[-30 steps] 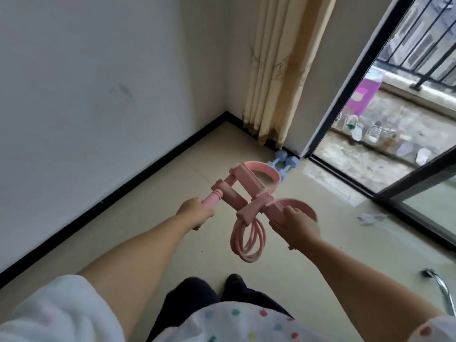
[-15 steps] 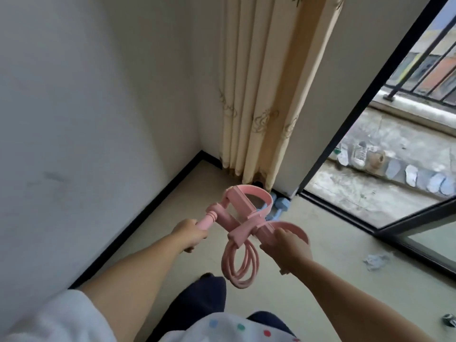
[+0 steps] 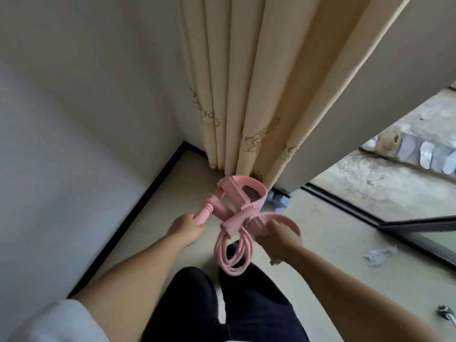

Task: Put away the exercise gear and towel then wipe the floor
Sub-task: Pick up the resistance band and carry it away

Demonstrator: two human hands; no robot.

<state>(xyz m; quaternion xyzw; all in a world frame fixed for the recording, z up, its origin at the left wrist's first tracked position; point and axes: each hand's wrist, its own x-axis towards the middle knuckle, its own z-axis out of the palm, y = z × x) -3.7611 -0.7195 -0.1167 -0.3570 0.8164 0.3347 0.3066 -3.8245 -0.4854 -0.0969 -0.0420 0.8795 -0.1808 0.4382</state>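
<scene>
A pink pedal resistance puller [image 3: 237,206] hangs in front of me above the floor, its elastic tubes looped down at the middle. My left hand [image 3: 185,227] is closed around the puller's pink handle on the left. My right hand [image 3: 281,236] grips one of its foot loops on the right. Small blue dumbbells [image 3: 278,199] lie on the floor just behind the puller, at the foot of the curtain, partly hidden by it.
A beige curtain [image 3: 254,95] hangs in the corner ahead, a white wall [image 3: 61,144] to the left. An open sliding-door track [image 3: 345,206] leads to a balcony on the right. Crumpled tissue [image 3: 376,255] and a metal object [image 3: 447,314] lie on the floor at right.
I have stepped closer to the corner; the curtain and dumbbells are now nearer. Both hands keep the same hold on the puller.
</scene>
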